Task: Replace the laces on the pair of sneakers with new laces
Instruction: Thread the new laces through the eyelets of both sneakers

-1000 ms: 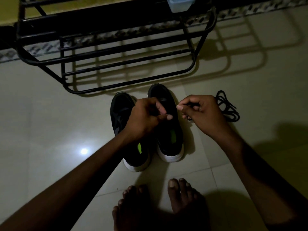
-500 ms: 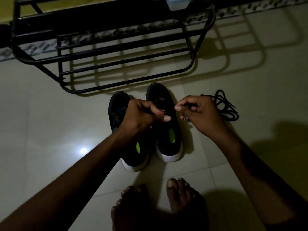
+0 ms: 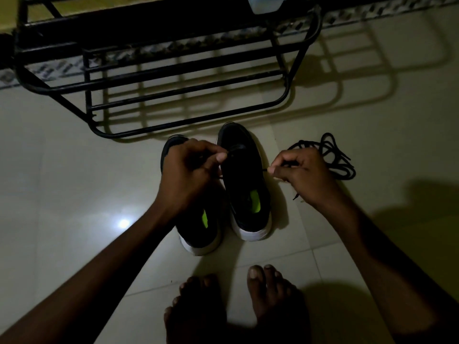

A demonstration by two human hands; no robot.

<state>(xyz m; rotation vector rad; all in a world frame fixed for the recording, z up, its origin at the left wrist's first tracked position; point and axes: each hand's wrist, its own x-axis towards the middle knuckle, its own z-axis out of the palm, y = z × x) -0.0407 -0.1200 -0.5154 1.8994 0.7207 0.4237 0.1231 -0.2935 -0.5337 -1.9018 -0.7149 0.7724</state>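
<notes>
Two black sneakers with white soles and green insoles stand side by side on the tiled floor, toes pointing away. My left hand [image 3: 190, 170] hovers over the left sneaker [image 3: 198, 227] and pinches a black lace end at the eyelets of the right sneaker [image 3: 246, 184]. Just right of that shoe, my right hand [image 3: 301, 176] pinches the other end of the lace; the tip sticks out toward the shoe. A loose heap of black laces [image 3: 332, 157] lies on the floor behind my right hand.
A black metal shoe rack [image 3: 173, 78] stands just beyond the sneakers, with a pale plastic container [image 3: 265, 3] on top. My two bare feet [image 3: 236, 306] rest on the tiles at the near edge. A light reflection glares on the floor at left.
My hands have drawn apart: the right one moved to the right and the left one lifted slightly toward the toe area, stretching the lace across the right sneaker.
</notes>
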